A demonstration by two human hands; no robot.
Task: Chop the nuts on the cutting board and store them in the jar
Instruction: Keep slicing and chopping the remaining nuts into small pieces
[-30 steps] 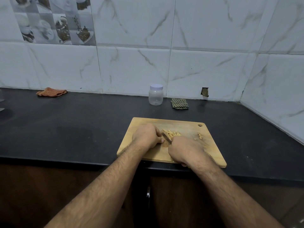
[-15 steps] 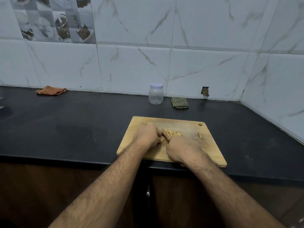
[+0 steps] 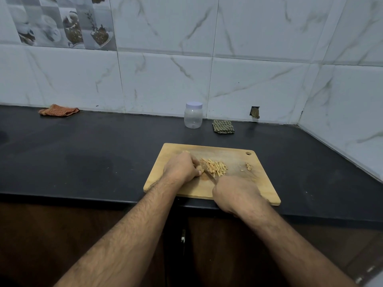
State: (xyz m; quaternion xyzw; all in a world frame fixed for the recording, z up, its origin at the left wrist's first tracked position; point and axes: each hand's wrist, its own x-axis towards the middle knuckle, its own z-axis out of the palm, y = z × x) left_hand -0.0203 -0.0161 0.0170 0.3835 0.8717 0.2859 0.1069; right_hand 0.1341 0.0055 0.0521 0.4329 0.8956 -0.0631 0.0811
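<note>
A wooden cutting board (image 3: pixel 232 154) lies on the black counter in front of me. On its middle sits a pile of slivered nuts (image 3: pixel 215 167), and a few whole nuts (image 3: pixel 247 167) lie to the right. My left hand (image 3: pixel 182 167) has its fingers curled round a nut at the pile's left edge. My right hand (image 3: pixel 236 193) grips a knife (image 3: pixel 210 174), whose blade points up-left beside the left fingertips. A clear plastic jar (image 3: pixel 193 118) with a white lid stands at the back wall, closed.
A folded green checked cloth (image 3: pixel 223 126) lies right of the jar. An orange cloth (image 3: pixel 58 110) lies far left by the wall. The black counter (image 3: pixel 83 158) meets tiled walls behind and on the right. The board's front edge is near the counter's front edge.
My right hand has drawn back toward me, so more of the knife blade shows. The left hand stays at the pile's left edge.
</note>
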